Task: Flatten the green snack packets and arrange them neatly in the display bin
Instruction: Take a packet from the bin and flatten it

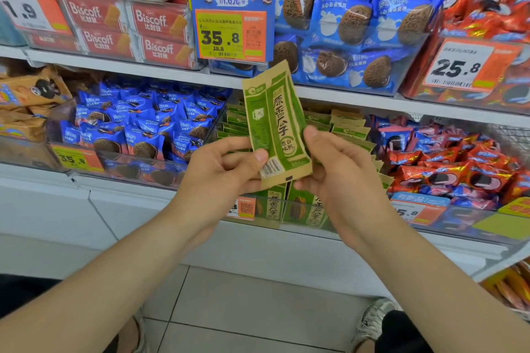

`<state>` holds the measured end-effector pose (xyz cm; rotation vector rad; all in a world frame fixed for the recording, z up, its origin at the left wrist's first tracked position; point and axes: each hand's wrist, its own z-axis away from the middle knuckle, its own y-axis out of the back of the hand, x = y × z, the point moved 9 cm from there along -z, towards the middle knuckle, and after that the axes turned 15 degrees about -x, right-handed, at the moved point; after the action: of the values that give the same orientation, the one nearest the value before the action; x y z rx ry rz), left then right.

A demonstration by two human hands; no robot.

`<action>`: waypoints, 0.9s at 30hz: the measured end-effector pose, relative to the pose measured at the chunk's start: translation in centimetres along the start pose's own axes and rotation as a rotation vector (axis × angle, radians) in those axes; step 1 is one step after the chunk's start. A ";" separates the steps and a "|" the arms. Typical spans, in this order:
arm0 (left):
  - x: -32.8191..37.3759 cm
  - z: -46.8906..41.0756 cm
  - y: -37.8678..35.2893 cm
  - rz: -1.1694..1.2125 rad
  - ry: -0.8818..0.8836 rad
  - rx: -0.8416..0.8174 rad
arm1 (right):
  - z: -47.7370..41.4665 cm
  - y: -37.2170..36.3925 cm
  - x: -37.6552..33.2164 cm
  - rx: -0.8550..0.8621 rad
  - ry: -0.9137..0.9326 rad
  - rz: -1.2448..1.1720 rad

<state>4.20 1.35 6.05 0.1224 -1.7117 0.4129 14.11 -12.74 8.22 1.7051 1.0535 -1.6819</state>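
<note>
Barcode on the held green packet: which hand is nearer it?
Left. The left hand pinches the green packet with its thumb right beside the barcode; the right hand grips the opposite edge.

My packet (275, 123) is kraft tan with green panels and dark green lettering, plus a black-and-white striped barcode (271, 167). Those cookie packs (352, 17) are blue, Biscoff boxes (149, 23) red with white lettering.

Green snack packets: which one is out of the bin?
The green packet pinched roughly upright between the left hand and right hand; the other packets stand packed in the display bin behind it.
</note>
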 end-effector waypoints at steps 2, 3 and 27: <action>0.1 0.1 0.6 0.041 -0.010 0.062 | 0.2 -0.3 0.7 -0.009 -0.036 -0.094; 0.3 0.1 0.8 0.012 -0.022 0.081 | 0.2 -0.3 1.1 0.004 -0.046 -0.114; 2.3 -0.6 -0.4 -0.181 -0.103 -0.174 | 0.8 -1.2 -1.4 -0.091 0.050 0.267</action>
<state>4.48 1.55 8.43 0.1732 -1.8127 0.1248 12.75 -12.97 9.76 1.7499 0.8664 -1.4098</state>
